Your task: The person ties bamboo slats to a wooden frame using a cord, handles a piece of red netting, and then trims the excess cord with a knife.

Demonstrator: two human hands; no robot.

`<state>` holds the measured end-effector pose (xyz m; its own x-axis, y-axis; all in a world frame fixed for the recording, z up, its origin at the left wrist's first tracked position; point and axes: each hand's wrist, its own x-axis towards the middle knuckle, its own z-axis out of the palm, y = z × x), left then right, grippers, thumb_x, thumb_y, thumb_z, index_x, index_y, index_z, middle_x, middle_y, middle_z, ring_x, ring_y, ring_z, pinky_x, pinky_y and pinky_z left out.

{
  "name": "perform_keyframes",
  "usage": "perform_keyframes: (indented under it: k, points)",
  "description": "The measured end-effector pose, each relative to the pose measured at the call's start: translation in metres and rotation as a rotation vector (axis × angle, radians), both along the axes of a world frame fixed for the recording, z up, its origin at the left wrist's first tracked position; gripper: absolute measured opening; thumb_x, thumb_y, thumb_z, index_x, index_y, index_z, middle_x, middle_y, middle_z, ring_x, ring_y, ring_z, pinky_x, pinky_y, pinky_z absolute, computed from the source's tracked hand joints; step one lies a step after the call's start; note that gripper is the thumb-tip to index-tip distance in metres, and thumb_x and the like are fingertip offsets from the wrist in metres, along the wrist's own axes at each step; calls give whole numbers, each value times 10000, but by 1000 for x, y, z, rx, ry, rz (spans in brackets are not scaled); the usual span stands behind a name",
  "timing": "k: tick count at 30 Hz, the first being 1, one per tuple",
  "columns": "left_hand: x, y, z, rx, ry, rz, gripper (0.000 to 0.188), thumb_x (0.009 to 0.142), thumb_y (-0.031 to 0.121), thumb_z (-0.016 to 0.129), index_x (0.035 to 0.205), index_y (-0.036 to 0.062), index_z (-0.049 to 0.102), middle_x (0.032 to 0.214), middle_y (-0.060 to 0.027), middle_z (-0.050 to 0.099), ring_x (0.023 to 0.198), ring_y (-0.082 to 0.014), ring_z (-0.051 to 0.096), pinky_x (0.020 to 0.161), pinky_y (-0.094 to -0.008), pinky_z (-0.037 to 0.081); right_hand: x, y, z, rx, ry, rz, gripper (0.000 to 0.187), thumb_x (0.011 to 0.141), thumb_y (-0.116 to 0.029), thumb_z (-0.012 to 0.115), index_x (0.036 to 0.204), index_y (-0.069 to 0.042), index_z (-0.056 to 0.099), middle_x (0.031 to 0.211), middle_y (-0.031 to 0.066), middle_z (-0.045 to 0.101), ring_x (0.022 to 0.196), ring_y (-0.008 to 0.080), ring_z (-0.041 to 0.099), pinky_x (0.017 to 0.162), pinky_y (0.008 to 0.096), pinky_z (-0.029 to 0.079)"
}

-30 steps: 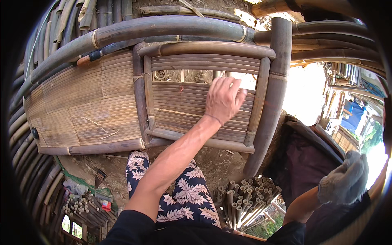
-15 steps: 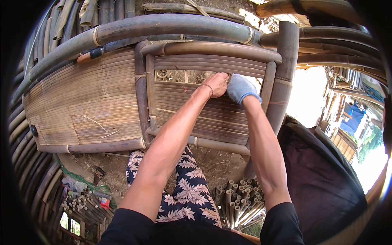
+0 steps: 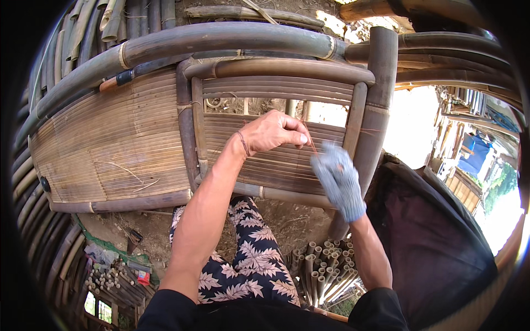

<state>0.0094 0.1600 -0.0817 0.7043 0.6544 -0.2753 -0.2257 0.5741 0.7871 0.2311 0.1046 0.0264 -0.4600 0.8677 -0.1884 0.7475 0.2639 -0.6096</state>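
Head view looks down on a bamboo frame (image 3: 276, 70) whose right-hand opening is filled with thin horizontal bamboo slats (image 3: 259, 157); a gap remains near the top of that panel, where ground shows through. The left hand (image 3: 273, 132), bare, is closed with thumb and fingertips pinched on a thin reddish sliver (image 3: 311, 142) that lies against the slats near the upright post (image 3: 378, 105). The right hand (image 3: 338, 179), in a grey knit glove, sits just beside and below it; it is blurred, so whether its fingers are together or apart cannot be told, nor whether it touches the sliver. To the left, the finished woven panel (image 3: 110, 149) is fully slatted. Below, between the person's patterned trousers (image 3: 248, 265) and a dark cloth (image 3: 430, 231), a bundle of cut bamboo tubes (image 3: 323, 270) stands on end. The sliver looks slender enough to snap or split if bent sharply, and a pinch this small could slip, letting it spring out of line with its neighbours. The bare fingers are also exposed to splinters from the slat edges, which the gloved hand is not.
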Motion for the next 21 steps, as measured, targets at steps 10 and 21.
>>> perform_keyframes:
  k: [10,21]
  points:
    - [52,-13,-45,373,732,643,215,909,155,616,1061,27,697,1023,-120,715,788,-253,670,760,-350,538,250,-187,211,-47,-618,-1058,212,937,-155,576,778,-37,652,686,97,627,602,179,574,619,346,474]
    - [46,-23,-65,419,849,112,393,1000,423,465,1073,126,713,1069,-76,698,1012,-283,586,987,-438,320,225,-177,196,-498,-1817,-809,493,831,-228,678,1274,-38,573,1378,216,507,1168,367,587,940,463,500]
